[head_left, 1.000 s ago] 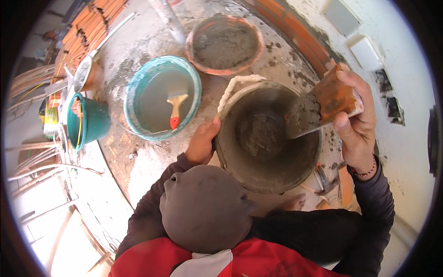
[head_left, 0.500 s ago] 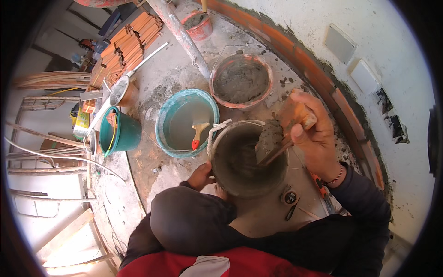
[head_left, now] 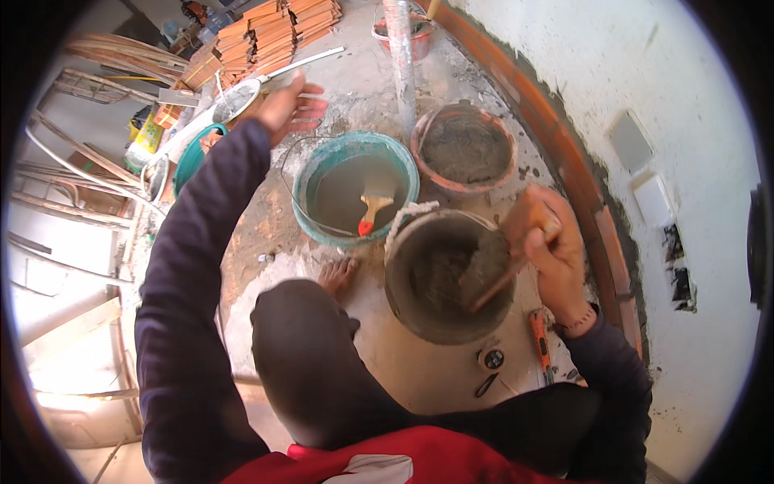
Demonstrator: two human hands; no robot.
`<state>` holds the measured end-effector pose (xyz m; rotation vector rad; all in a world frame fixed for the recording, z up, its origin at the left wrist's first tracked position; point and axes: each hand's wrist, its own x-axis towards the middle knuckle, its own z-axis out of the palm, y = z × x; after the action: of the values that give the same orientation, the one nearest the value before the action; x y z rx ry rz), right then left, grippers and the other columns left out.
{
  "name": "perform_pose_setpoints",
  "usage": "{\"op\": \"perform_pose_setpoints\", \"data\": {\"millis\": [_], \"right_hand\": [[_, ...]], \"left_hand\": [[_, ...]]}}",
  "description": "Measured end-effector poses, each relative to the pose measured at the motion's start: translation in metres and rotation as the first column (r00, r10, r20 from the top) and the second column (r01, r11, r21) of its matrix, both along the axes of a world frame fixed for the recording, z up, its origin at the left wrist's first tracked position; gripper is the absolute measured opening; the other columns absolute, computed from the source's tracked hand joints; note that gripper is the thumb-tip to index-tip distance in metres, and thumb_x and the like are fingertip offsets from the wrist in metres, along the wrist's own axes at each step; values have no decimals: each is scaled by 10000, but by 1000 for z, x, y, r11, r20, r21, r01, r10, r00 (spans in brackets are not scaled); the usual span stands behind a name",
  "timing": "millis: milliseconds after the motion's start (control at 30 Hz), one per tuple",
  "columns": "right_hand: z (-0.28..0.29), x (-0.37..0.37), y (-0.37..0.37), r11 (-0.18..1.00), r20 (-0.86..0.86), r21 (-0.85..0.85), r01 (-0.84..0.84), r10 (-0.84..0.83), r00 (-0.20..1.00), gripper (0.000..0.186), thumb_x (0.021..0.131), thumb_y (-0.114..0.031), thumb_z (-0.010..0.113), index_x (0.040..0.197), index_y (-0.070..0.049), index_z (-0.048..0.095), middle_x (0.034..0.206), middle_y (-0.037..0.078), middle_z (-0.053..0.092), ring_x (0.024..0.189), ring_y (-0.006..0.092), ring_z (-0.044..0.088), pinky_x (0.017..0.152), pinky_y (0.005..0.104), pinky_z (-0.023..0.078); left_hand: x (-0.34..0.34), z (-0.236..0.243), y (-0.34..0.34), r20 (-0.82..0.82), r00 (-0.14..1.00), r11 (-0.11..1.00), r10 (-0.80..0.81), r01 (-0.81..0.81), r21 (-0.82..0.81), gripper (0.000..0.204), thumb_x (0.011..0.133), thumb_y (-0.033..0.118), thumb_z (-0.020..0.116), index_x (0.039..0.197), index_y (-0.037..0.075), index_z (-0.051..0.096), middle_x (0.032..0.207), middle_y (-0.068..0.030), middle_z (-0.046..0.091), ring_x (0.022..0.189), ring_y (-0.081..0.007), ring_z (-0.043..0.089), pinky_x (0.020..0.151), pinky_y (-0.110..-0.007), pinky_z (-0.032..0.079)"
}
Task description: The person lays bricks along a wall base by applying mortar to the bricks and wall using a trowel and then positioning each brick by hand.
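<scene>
My right hand (head_left: 552,254) grips a mortar-smeared trowel (head_left: 524,222), its blade down in the dark bucket (head_left: 411,315) with grey mortar inside and a rope on its handle. My left hand (head_left: 294,109) is raised at the upper left, fingers apart and holding nothing, above and left of a turquoise tub (head_left: 310,218). In that tub of cloudy liquid lies a paintbrush (head_left: 373,211) with a red-tipped handle. A pink tub (head_left: 463,145) of grey mortar stands beyond the dark bucket.
A pole (head_left: 399,73) rises behind the tubs. Stacked orange tiles (head_left: 258,40), green bucket (head_left: 193,157) and pipes (head_left: 81,185) are at left. The white wall (head_left: 677,121) with brick edging (head_left: 580,169) runs along the right. A tape measure (head_left: 492,356) and orange-handled tool (head_left: 540,339) lie near my knees.
My left hand has let go of the bucket and moved up and left. My right hand has lowered slightly, with the trowel still in the bucket. The view has shifted, showing my bare foot.
</scene>
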<state>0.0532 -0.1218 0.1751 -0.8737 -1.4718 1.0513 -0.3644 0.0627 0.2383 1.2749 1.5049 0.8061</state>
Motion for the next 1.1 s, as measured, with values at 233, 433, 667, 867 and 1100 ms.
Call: {"op": "perform_pose_setpoints", "data": {"millis": [233,433,667,867,1100], "right_hand": [[25,-26,24,960,27,-217,174,-172,985,595,926,-434,566,1349,-53,394,1125,106,555,941,218,594,834,346,478],[28,-47,53,879,20,-354,320,-335,942,632,897,-453,605,1353,-82,375,1191,106,507,1045,273,557,919,421,460],[25,-46,50,775,49,-474,418,-451,891,623,917,-452,577,1406,-135,359,1301,88,480,1180,245,497,996,424,415],[10,-31,0,630,69,-498,596,-656,751,613,921,-424,579,1417,-134,365,1394,48,423,1290,227,413,1085,404,324],[40,-35,-46,499,170,-496,711,-747,642,555,935,-417,555,1383,-127,402,1385,15,416,1281,204,404,1077,376,324]], "left_hand": [[-19,-82,204,285,946,988,155,-155,-25,805,949,658,190,1397,13,365,1309,-235,483,1135,-348,516,973,-489,407],[-9,-126,306,653,731,976,198,-208,-62,863,933,675,162,1474,3,201,1437,-307,303,1319,-461,338,1079,-536,306],[20,-189,413,903,370,966,220,-211,-149,978,858,766,276,1500,44,119,1510,-246,215,1416,-418,174,1135,-568,128],[15,-255,530,982,166,982,89,-177,-59,927,819,831,163,1366,127,413,1257,-140,538,1179,-351,478,1014,-560,328],[47,-252,548,990,19,990,142,-21,-142,966,773,853,256,1381,112,367,1376,-157,378,1209,-338,396,969,-554,365]]}}
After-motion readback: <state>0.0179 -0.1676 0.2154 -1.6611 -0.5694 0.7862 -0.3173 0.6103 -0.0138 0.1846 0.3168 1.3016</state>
